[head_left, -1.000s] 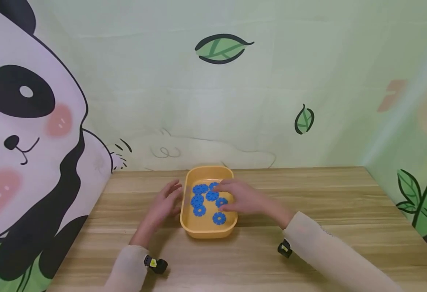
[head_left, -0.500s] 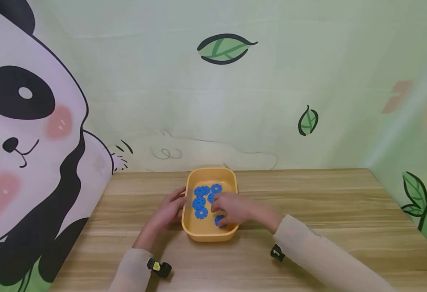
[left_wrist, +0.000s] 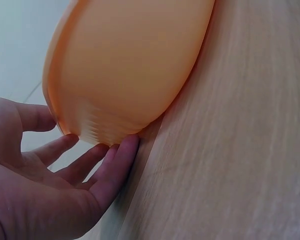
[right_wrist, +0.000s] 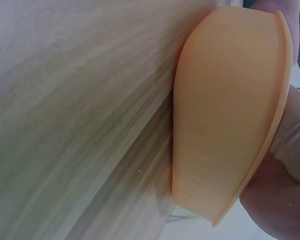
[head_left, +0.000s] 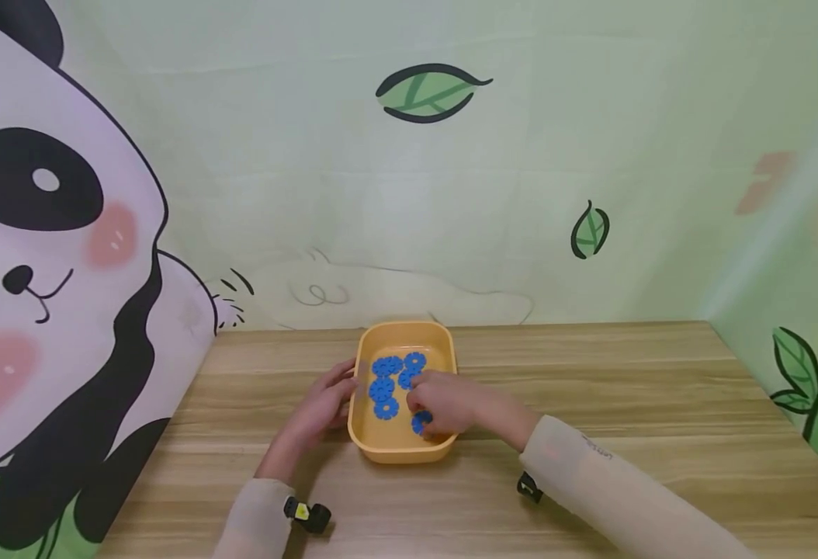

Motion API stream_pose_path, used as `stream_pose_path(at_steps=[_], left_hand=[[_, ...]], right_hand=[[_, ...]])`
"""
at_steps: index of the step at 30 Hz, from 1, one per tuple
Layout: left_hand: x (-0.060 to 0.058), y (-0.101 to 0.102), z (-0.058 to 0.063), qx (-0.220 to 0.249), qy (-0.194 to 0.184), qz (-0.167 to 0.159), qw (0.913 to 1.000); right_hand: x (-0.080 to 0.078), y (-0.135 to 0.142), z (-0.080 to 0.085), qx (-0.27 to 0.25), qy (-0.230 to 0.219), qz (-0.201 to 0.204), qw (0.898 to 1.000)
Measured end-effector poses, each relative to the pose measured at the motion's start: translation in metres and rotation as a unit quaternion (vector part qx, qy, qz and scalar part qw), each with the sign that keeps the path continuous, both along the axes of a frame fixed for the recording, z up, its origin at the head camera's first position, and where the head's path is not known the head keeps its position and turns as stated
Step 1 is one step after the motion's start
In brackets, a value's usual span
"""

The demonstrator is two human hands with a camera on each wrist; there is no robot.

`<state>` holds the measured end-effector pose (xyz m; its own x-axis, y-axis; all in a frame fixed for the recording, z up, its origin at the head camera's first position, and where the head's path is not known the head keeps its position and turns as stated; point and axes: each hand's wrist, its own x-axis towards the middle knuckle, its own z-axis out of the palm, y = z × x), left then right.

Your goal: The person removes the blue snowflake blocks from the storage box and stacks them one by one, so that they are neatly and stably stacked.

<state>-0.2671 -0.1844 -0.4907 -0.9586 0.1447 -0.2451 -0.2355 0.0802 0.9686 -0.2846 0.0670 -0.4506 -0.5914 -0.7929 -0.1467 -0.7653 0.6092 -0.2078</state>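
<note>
A yellow plastic tray (head_left: 403,452) holds several blue snowflake-shaped notched discs (head_left: 382,389). My left hand (head_left: 321,404) is at the tray's left side. In the left wrist view, that hand's fairly straight fingers and thumb (left_wrist: 39,118) touch the tray's outer wall (left_wrist: 125,60). My right hand (head_left: 447,402) reaches over the right rim into the tray with bent fingers. Under its thumb side, a single blue disc (head_left: 420,421) is partly covered. The tray wall (right_wrist: 225,115) hides the right fingertips in the right wrist view, so what they hold is not visible.
The tray stands on a wood-grain table (head_left: 577,388), close to its back edge. Behind the table hangs a pale green backdrop (head_left: 297,155) with a printed panda (head_left: 46,256) at left and leaves. Black wrist cameras (head_left: 307,515) sit at both cuffs.
The right hand has lowered into the tray and its fingers have bent, covering a disc seen earlier. The left hand has come against the tray's side. The view has shifted slightly.
</note>
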Motion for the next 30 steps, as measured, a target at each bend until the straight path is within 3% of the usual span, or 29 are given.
stream_pose_path(at_steps=[7, 22, 30], left_hand=[[-0.0003, 0.0009, -0.0011, 0.002, 0.006, -0.003, 1.0], [0.0004, -0.0001, -0.0033, -0.007, 0.004, 0.01, 0.9999], [0.0007, -0.0014, -0.0025, -0.013, 0.005, 0.011, 0.9998]], right_hand=[[0.0017, -0.0014, -0.0009, 0.027, 0.008, -0.012, 1.0], [0.0, -0.0036, -0.0024, 0.03, 0.029, -0.007, 0.999], [0.0009, -0.0037, -0.0024, 0.031, 0.01, -0.011, 0.999]])
